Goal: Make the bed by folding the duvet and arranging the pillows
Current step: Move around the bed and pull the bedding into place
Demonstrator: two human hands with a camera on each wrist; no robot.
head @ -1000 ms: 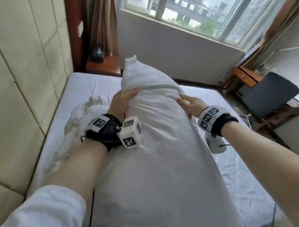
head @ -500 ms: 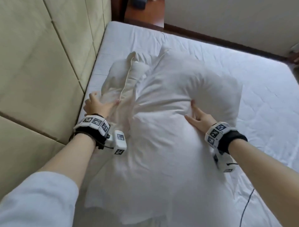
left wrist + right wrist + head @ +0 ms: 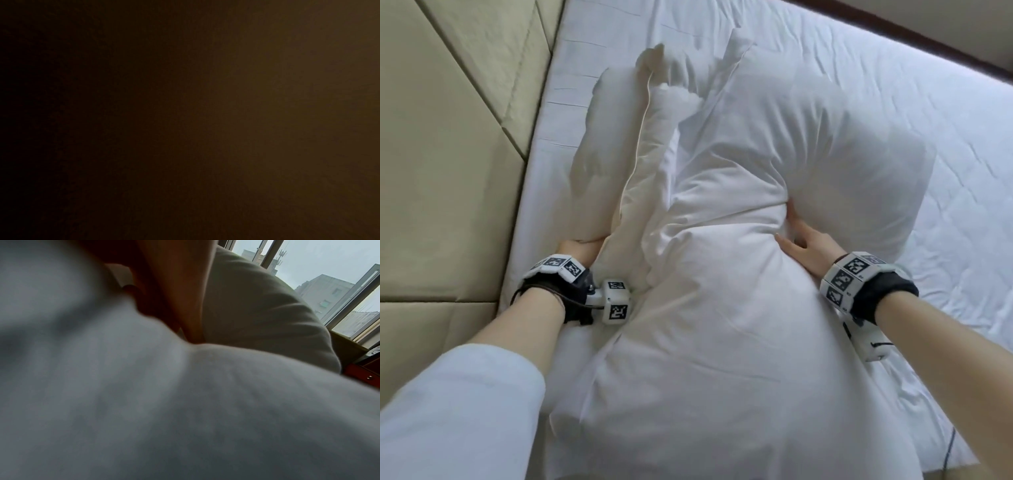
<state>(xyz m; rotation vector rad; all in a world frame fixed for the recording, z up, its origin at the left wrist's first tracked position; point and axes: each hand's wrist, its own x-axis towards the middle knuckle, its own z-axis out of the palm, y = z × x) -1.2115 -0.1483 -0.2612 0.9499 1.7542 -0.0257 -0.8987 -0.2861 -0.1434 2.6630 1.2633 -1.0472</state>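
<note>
A large white pillow [image 3: 722, 308] lies along the bed, bent at a crease near its middle. My right hand [image 3: 796, 240] presses into that crease from the right, fingers straight and thumb spread. In the right wrist view the fingers [image 3: 185, 288] sink between two bulges of the pillow [image 3: 185, 402]. A second white pillow [image 3: 613, 154] with a piped edge lies at its left, against the headboard. My left hand [image 3: 578, 248] is pushed in under this second pillow, so its fingers are hidden. The left wrist view is dark. No duvet shows.
A beige padded headboard [image 3: 448, 137] runs along the left. The white fitted sheet [image 3: 962, 171] stretches to the right and far side, with a dark wooden edge [image 3: 928, 37] beyond. A thin cable [image 3: 709, 455] hangs at the lower right. A window [image 3: 329, 280] is behind.
The large pillow has gone from standing upright to lying on the bed. My left hand left it and slid under the second pillow. My right hand stayed pressed at the crease.
</note>
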